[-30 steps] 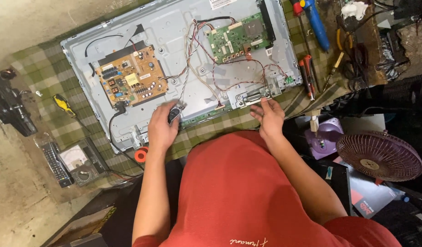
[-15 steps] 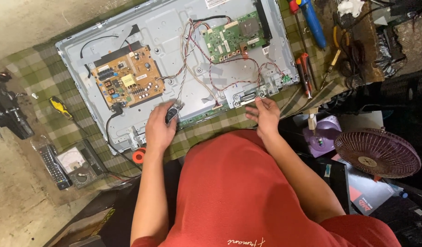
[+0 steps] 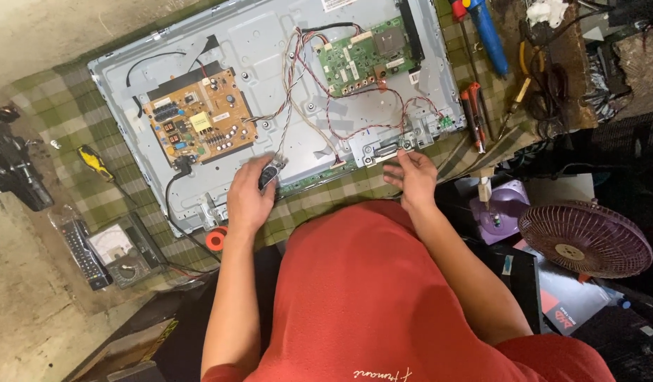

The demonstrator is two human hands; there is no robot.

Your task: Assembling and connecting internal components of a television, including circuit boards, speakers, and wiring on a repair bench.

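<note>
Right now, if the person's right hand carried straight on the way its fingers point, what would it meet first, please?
The right hand points up the picture at the panel's lower edge. It would probably first meet the grey metal bracket just ahead of its fingertips, then the red and white wires. Whether the fingers already touch the bracket is unclear.

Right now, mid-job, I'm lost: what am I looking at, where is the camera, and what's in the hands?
There is no machine: a person in a red shirt works with bare hands, filmed from above by a camera on their head. In front lies an opened flat-panel television, back cover off, on a green checked cloth. Inside are a brown power board and a green main board, joined by twisted wires. The left hand grips a small dark tool at the panel's lower edge. The right hand touches a metal bracket there. Screwdrivers, a multimeter and a purple fan lie around.
</note>
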